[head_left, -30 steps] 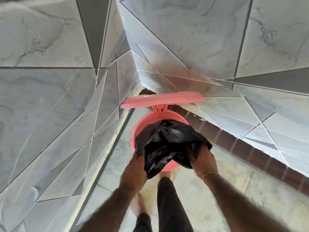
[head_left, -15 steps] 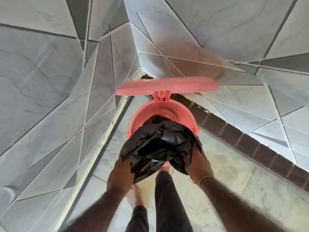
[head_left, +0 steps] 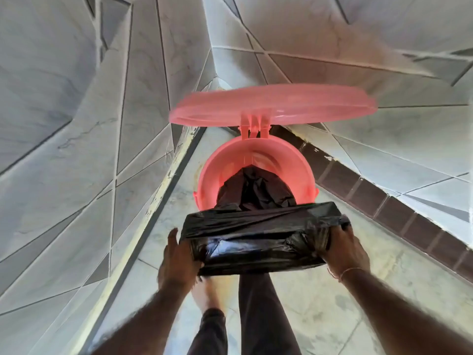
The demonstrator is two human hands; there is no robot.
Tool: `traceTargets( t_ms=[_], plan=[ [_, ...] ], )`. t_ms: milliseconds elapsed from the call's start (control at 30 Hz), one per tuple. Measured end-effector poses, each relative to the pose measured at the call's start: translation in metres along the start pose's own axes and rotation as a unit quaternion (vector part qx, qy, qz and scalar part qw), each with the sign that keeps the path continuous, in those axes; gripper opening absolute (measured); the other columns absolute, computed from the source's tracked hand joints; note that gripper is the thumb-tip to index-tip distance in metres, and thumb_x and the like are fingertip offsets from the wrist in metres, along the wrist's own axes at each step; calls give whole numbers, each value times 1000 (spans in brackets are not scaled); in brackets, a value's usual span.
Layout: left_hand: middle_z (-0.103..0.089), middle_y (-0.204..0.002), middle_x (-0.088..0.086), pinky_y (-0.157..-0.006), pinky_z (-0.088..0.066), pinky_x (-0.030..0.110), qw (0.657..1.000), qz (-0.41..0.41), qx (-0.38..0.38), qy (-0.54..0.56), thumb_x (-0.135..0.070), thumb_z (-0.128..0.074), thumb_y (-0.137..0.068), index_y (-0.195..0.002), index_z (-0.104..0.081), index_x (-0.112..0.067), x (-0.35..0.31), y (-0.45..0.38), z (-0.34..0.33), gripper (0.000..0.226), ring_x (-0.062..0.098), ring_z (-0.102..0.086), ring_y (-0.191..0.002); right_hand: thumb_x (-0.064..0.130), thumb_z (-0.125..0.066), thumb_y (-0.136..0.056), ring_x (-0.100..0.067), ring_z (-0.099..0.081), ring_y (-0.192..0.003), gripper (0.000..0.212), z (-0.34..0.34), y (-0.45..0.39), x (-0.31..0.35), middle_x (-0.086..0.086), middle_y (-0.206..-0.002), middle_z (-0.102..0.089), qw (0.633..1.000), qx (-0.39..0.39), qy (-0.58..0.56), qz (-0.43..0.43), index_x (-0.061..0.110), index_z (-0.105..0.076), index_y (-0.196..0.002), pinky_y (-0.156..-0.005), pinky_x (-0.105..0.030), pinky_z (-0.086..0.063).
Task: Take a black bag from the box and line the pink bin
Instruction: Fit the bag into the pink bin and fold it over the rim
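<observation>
The pink bin (head_left: 304,170) stands on the floor in a tiled corner, its pink lid (head_left: 271,105) raised behind it. A black bag (head_left: 258,234) hangs down inside the bin, and its mouth is stretched flat over the near rim. My left hand (head_left: 176,257) holds the bag's left edge and my right hand (head_left: 343,248) grips its right edge. The near rim of the bin is hidden under the plastic. The box is not in view.
Grey marble-pattern wall tiles (head_left: 76,149) close in on the left and behind the bin. A dark brown skirting strip (head_left: 384,201) runs along the right wall. My leg (head_left: 258,316) and foot (head_left: 204,293) stand on the floor just before the bin.
The bag was bunched between my hands above the bin. Now its body has dropped inside and my hands have spread apart, pulling the mouth wide over the near rim.
</observation>
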State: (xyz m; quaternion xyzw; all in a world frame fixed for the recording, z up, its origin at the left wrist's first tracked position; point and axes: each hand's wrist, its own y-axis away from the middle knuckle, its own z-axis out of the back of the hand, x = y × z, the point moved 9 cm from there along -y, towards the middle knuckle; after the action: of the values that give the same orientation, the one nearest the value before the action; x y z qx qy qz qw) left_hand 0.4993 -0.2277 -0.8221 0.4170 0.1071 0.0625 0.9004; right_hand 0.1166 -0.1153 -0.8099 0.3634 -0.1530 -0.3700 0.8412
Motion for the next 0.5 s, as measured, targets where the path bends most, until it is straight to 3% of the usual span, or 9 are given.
traceTargets(
  t_ms=[100, 167, 200, 267, 333, 433, 500],
  plan=[
    [-39, -146, 1, -82, -57, 49, 998, 0, -46, 40, -39, -81, -63, -126, -43, -34, -12, -35, 25, 73, 29, -57, -119, 29, -67, -70, -43, -63, -95, 52, 22, -15, 16, -3, -138, -39, 999, -38, -29, 14, 28, -46, -118, -71, -47, -53],
    [-56, -126, 0, -74, -60, 44, 994, -40, -87, 58, -53, -74, -58, -113, -53, -34, -26, -64, 49, 61, 25, -65, -103, 30, -68, -70, -42, -62, -99, 57, 43, -27, 30, -4, -138, -43, 996, -70, -51, 38, 25, -47, -122, -74, -47, -53],
    [-60, -119, -1, -74, -60, 42, 991, -70, -99, 53, -52, -72, -58, -108, -56, -34, -35, -75, 59, 56, 23, -65, -100, 32, -69, -68, -40, -61, -101, 60, 52, -34, 36, -3, -138, -44, 993, -77, -68, 49, 25, -47, -123, -76, -46, -53],
    [-54, -125, 1, -82, -58, 45, 988, -111, -103, 37, -39, -76, -60, -111, -56, -34, -56, -80, 78, 55, 25, -59, -108, 36, -71, -63, -37, -58, -108, 71, 69, -44, 46, -5, -137, -47, 989, -83, -101, 74, 25, -45, -127, -84, -46, -53],
    [-47, -130, 0, -81, -57, 50, 992, -105, -74, 8, -36, -76, -61, -116, -51, -36, -66, -83, 88, 60, 28, -58, -110, 32, -75, -61, -35, -54, -114, 77, 83, -50, 51, -9, -137, -48, 987, -83, -107, 89, 24, -44, -132, -93, -44, -50],
    [-60, -101, 8, -68, -57, 37, 989, -136, 45, -20, -42, -73, -53, -106, -59, -30, -80, -95, 91, 56, 30, -67, -88, 29, -80, -63, -34, -50, -121, 80, 96, -59, 55, -16, -129, -55, 991, -39, -82, 98, 20, -46, -135, -98, -38, -43],
    [-58, -100, 12, -67, -49, 30, 980, -142, 130, -55, -28, -80, -61, -127, -53, -27, -94, -102, 98, 72, 28, -62, -84, 35, -78, -68, -33, -55, -113, 72, 104, -70, 58, -15, -120, -62, 992, 0, -82, 92, 23, -49, -133, -89, -34, -45]
  ],
)
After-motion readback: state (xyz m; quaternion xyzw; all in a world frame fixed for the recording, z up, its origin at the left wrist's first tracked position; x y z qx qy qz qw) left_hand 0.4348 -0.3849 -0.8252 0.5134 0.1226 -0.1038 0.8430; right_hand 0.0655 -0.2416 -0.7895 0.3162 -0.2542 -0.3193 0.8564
